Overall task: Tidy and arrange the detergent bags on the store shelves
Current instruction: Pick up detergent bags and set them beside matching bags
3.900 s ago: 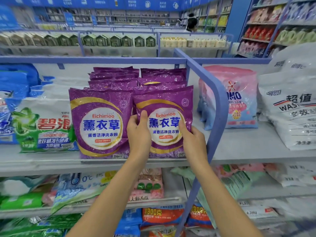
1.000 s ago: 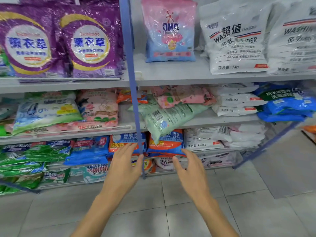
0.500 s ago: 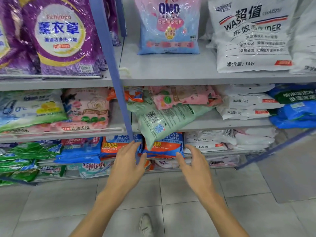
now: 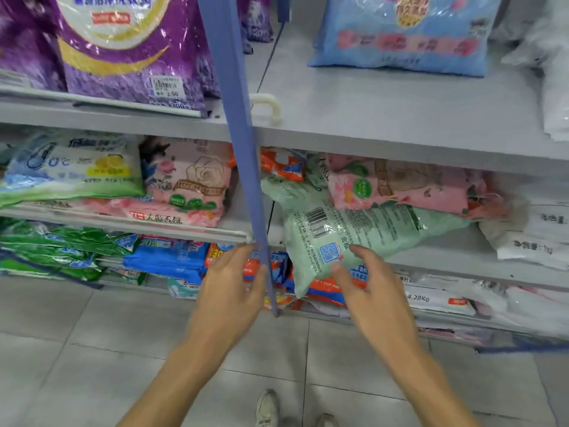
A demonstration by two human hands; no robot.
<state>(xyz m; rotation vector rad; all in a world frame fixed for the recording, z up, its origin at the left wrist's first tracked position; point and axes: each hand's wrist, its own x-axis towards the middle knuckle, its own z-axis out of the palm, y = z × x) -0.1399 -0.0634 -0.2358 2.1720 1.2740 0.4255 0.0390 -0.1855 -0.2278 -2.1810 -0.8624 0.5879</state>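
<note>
Stands nearer than half a second ago, with the purple bag point(image 4: 132, 53) and the blue-and-pink bag point(image 4: 406, 38) on the top shelf point(image 4: 400, 115) now cut off at the upper edge. Holds both hands higher than before. Keeps the left hand point(image 4: 229, 292) open, fingers straight and close together, just left of the blue upright post point(image 4: 243, 149), thumb side against it or just short of it: cannot tell which. Has brought the right hand point(image 4: 374, 292), fingers relaxed and slightly spread, up to the pale green bag point(image 4: 357, 226), thumb and forefinger tip over its lower end instead of below it as earlier; grips nothing. Leaves the pale green bag unmoved: barcode side up on the middle shelf point(image 4: 437, 257), just right of the post, tucked under the pink bag point(image 4: 406, 186), lower end hanging over the shelf's front edge before the orange-and-blue bags point(image 4: 329, 289) beneath. Shows one pale shoe point(image 4: 267, 408) on the grey floor tiles point(image 4: 92, 349), a second beside it.
</note>
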